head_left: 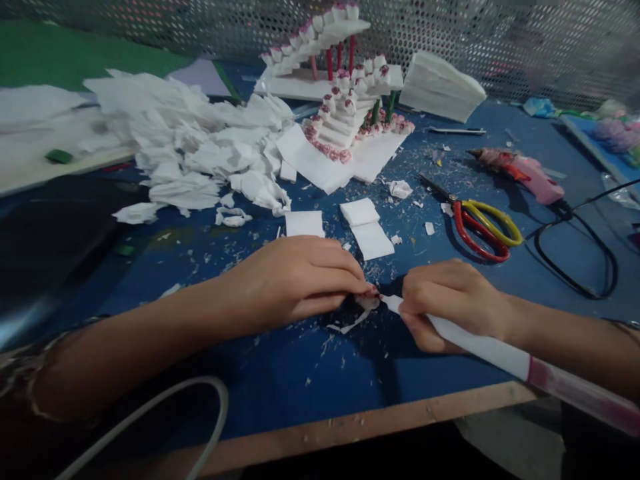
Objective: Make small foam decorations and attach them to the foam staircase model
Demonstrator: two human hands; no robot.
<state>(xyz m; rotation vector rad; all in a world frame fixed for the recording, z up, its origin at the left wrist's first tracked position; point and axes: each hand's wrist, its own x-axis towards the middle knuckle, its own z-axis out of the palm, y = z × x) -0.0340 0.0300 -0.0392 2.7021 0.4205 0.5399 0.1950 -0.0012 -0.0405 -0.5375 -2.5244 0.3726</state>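
My right hand (450,300) is closed around a white marker pen (500,353) with a pinkish-red rear part. Its tip points left and meets a small white paper piece (369,302) with dark red on its edge. The fingers of my left hand (305,273) pinch that piece just above the blue tabletop (280,380); part of it is hidden by the fingertips. Beyond my hands lie a folded white paper strip (367,230) and a small white paper square (305,223).
A white paper staircase model (340,110) with red-tipped pieces stands at the back. Crumpled white paper (200,147) is heaped at left. Scissors (483,227) with red and yellow handles and a pink glue gun (530,177) with black cord lie right. A white cable (215,387) loops in front.
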